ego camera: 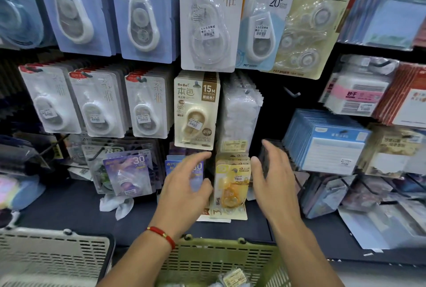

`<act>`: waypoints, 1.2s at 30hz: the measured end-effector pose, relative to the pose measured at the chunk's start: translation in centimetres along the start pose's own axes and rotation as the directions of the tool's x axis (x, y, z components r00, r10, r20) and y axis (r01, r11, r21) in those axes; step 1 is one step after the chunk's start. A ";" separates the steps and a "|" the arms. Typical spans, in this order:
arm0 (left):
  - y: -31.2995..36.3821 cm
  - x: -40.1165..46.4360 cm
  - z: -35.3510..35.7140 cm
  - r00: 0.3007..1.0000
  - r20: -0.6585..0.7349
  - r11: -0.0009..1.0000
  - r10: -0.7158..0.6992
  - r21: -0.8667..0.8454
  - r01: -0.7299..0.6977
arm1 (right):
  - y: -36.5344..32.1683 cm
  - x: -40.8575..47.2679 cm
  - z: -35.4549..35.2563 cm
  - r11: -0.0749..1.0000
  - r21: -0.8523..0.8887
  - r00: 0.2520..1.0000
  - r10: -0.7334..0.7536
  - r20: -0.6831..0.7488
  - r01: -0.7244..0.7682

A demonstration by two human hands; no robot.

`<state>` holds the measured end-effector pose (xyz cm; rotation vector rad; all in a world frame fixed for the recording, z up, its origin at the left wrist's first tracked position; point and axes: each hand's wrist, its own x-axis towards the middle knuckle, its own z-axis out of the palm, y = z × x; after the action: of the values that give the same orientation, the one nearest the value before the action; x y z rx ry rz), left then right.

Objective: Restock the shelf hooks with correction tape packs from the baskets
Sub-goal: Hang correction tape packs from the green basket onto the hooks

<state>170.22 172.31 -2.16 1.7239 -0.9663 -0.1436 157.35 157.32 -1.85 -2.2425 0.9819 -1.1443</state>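
Yellow correction tape packs (231, 185) hang on a low hook in the middle of the shelf wall. My left hand (184, 185) is just left of them, fingers spread, in front of blue packs (196, 169), holding nothing. My right hand (274, 176) is just right of the yellow packs, open, fingers pointing up. Below my arms sits an olive green basket (219, 254) with a few packs (232, 277) in it. A beige 15M pack (196, 111) hangs above.
A grey basket (53, 254) stands at lower left. Rows of white and blue tape packs (143, 12) fill the upper hooks. An empty hook (291, 93) juts out right of centre. Notepad packs (332, 146) hang at right. A dark shelf ledge (69, 208) runs below.
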 end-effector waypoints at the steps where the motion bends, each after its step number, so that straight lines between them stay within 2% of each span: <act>1: -0.1 0.2 -0.1 0.998 -0.030 0.996 0.059 0.065 -0.057 | -0.3 0.2 0.3 0.993 -0.012 0.992 -0.122 -0.031 0.121; 2: 0.0 0.5 -0.2 0.992 -0.048 0.986 0.119 0.125 -0.113 | -0.6 0.6 0.8 0.973 -0.035 0.974 -0.227 -0.017 0.227; 4: 0.0 1.3 -0.1 0.978 -0.038 0.960 0.205 0.202 -0.193 | -1.2 1.9 1.9 0.928 -0.095 0.930 -0.347 0.124 0.360; 7: -0.5 2.5 0.1 0.966 0.056 0.937 0.253 0.237 -0.259 | -1.4 3.6 3.2 0.891 -0.228 0.900 -0.321 0.296 0.393; 12: -2.0 3.3 0.6 0.945 0.116 0.902 0.306 0.283 -0.326 | -0.4 4.7 3.8 0.863 -0.279 0.890 -0.334 0.309 0.421; 15: -2.3 3.1 0.7 0.940 0.111 0.894 0.322 0.290 -0.341 | -0.1 4.4 3.6 0.867 -0.235 0.885 -0.371 0.282 0.439; 18: -2.6 2.1 0.6 0.955 0.100 0.908 0.279 0.297 -0.297 | 0.4 3.6 3.0 0.902 -0.121 0.902 -0.389 0.185 0.414; 21: -3.3 0.2 0.3 0.970 0.130 0.912 0.206 0.335 -0.238 | 1.6 2.4 2.1 0.938 -0.027 0.931 -0.339 0.138 0.346; 23: -4.2 -1.2 -0.3 0.971 0.184 0.897 0.151 0.387 -0.213 | 3.1 1.2 1.4 0.958 0.024 0.940 -0.286 0.187 0.286; 25: -5.8 -2.7 -1.2 0.968 0.241 0.878 0.066 0.447 -0.171 | 4.9 -0.3 0.7 0.973 -0.011 0.924 -0.215 0.317 0.230; 27: -7.8 -4.7 -2.2 0.952 0.303 0.849 -0.050 0.515 -0.119 | 6.7 -2.0 0.5 0.969 -0.129 0.841 -0.114 0.529 0.213; 30: -11.3 -8.9 -3.1 0.902 0.372 0.809 -0.218 0.586 -0.046 | 9.2 -5.3 1.3 0.917 -0.307 0.602 0.099 0.793 0.254; 33: -14.8 -14.0 -3.1 0.875 0.391 0.777 -0.284 0.629 -0.029 | 12.4 -10.3 3.1 0.841 -0.426 0.382 0.292 0.877 0.334; 36: -17.2 -18.5 -2.4 0.856 0.372 0.732 -0.359 0.681 0.011 | 15.7 -16.1 4.6 0.848 -0.446 0.190 0.407 0.894 0.284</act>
<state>168.35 187.48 -22.40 2.5360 -1.3024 -0.4304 148.36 159.45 -22.84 -2.5191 0.7471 0.9090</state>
